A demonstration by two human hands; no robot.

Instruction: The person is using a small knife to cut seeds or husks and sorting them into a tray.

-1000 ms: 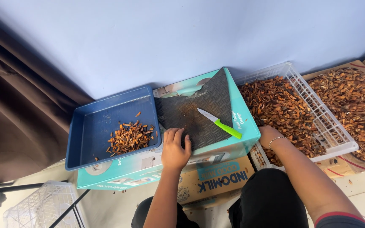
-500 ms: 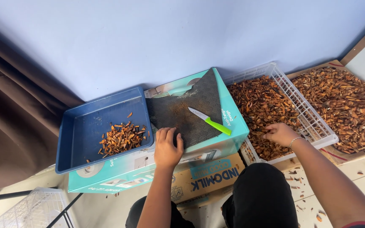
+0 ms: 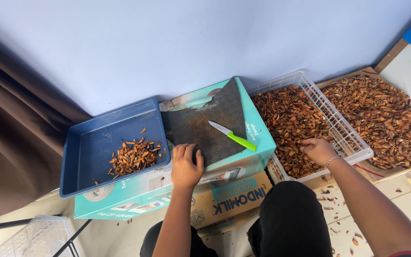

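Overhead, a pale wall [image 3: 205, 43] backs a teal box [image 3: 258, 157] topped by a dark mat [image 3: 210, 123]. Left hand [image 3: 186, 166] lies flat and empty on the mat's edge, near the green-handled knife [image 3: 231, 135]; right hand [image 3: 318, 151] curls loosely over brown pieces [image 3: 286, 119] in the white crate [image 3: 353, 143], its hold unclear

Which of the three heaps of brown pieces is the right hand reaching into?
The right hand is in the white slatted basket, the middle heap, not the blue tray or the far-right pile.

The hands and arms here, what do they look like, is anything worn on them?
Both forearms are bare. The left hand wears nothing visible. The right hand has a thin, pale bracelet at the wrist, and a dark sleeve with a red edge shows at the upper arm.
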